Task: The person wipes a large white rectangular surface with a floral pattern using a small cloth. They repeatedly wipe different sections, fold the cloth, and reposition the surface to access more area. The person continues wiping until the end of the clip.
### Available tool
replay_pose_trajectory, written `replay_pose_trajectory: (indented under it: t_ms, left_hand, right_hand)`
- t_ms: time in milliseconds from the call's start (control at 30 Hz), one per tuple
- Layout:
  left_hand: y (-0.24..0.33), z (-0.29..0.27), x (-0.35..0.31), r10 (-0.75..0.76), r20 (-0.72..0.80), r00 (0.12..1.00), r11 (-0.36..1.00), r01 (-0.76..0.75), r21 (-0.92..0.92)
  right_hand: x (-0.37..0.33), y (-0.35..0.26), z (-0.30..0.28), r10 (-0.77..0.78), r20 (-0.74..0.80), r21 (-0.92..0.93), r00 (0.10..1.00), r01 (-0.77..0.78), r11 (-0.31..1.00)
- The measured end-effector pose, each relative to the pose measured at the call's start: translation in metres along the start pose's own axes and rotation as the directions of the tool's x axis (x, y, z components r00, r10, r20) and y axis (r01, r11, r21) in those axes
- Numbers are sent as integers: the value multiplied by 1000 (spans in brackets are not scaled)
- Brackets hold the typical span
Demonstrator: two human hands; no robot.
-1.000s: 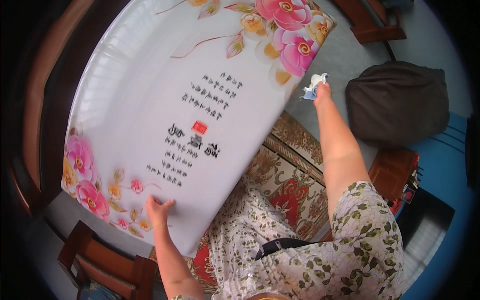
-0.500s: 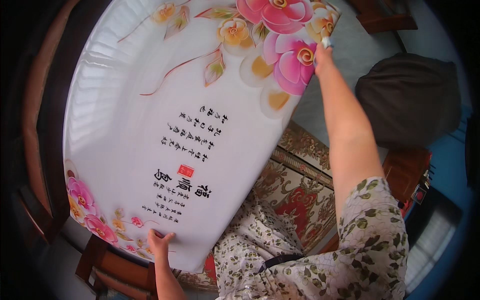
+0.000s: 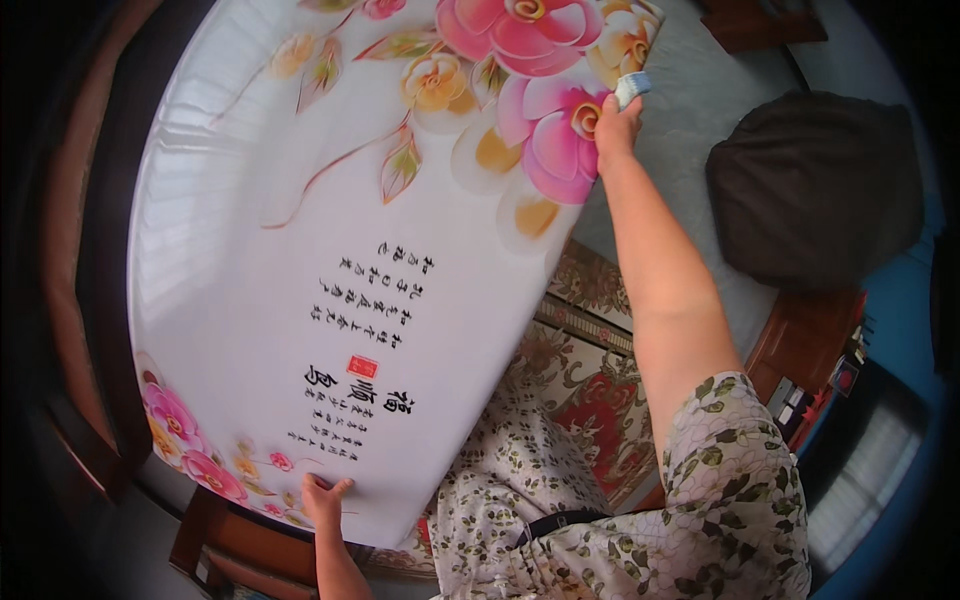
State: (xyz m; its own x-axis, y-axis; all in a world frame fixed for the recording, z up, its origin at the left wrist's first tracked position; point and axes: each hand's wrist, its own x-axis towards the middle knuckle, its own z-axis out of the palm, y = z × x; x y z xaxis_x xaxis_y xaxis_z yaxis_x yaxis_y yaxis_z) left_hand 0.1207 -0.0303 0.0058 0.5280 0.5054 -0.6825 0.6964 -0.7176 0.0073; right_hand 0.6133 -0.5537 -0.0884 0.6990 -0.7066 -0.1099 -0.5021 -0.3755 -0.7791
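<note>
A glossy white tablecloth, printed with pink and yellow flowers and dark lettering, covers the table in front of me. My left hand rests on its near left part, beside small printed flowers, thumb spread away from the fingers. With my right arm stretched forward, my right hand is at the table's right edge over a large pink flower. It grips a small white and light-blue thing, whose kind I cannot make out; part of it is hidden in the fingers.
A dark covered, rounded object stands to the right, on or beside a grey surface. Below the table edge lies a patterned red and beige rug. A wooden chair is near left, and small items sit on a brown wooden cabinet.
My right hand has come nearer and slightly left along the table's edge, showing more of the white and light-blue thing. The left hand stays in nearly the same place on the tablecloth.
</note>
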Motion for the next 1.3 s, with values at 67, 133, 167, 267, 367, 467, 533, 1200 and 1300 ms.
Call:
replay_pose_trajectory:
  t_ms: [67,133,167,267,367,467,533,1200,1300]
  left_hand:
    - [28,-18,7,-94,132,987,984,71,163]
    - [74,-31,35,47,-5,999,999,-47,7]
    - [132,-45,47,43,-95,995,998,-47,-44]
    - [305,-91,70,493,-212,844,866,-500,22]
    - [359,-86,85,560,-94,823,821,-535,200]
    - [371,-82,85,460,-13,888,853,-438,282]
    - [379,-85,90,437,45,898,856,-431,287]
    - [378,-77,96,441,36,897,863,-434,258]
    - [372,-72,102,484,0,875,838,-463,289]
  right_hand:
    - [2,4,-2,-13,13,45,1000,12,999]
    - [3,2,-1,45,68,-3,997,-45,999]
    - [-3,-1,-1,25,74,28,997,-27,999]
    - [-2,-5,-13,12,80,77,997,-18,997]
    - [3,-4,-4,9,44,119,999,-15,993]
    - [38,-15,-2,-6,96,193,995,-13,981]
    - [78,-16,-1,38,97,249,995,-62,966]
    - [-3,8,-21,221,305,375,926,-330,866]
    - [-100,8,-41,361,312,314,879,-454,834]
